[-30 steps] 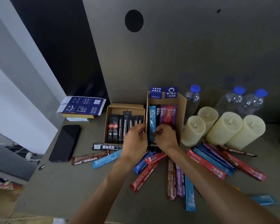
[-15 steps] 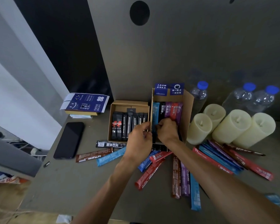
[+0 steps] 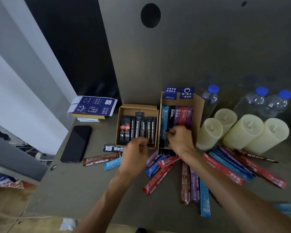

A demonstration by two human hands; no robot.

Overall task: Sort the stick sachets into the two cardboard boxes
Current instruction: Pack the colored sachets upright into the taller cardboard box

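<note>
A sec ago both my hands were bunched together at the seam btw the two boxes. Now my left hand (image 3: 135,154) had pulled back toward me, off the left box (image 3: 138,107), fingers loosely curled w/ nothing I could see in them — blurred, so can't swear to it. My right hand (image 3: 179,140) had stayed in the right box (image 3: 197,115), fingertips pinched on the low end of the black sachet (image 3: 171,117), seating it beside the blue one (image 3: 164,121).

Meaning, I reckon: that stick was basically in, upright w/ the purple and red ones. Left box held only dark sticks in a row.

Plenty left though — loose sachets (image 3: 186,180) fanned on the table (image 3: 77,185) below my wrists, more stacked by the candles (image 3: 242,130), a few near the phone (image 3: 76,142). Left hand looked free for the next pick.
</note>
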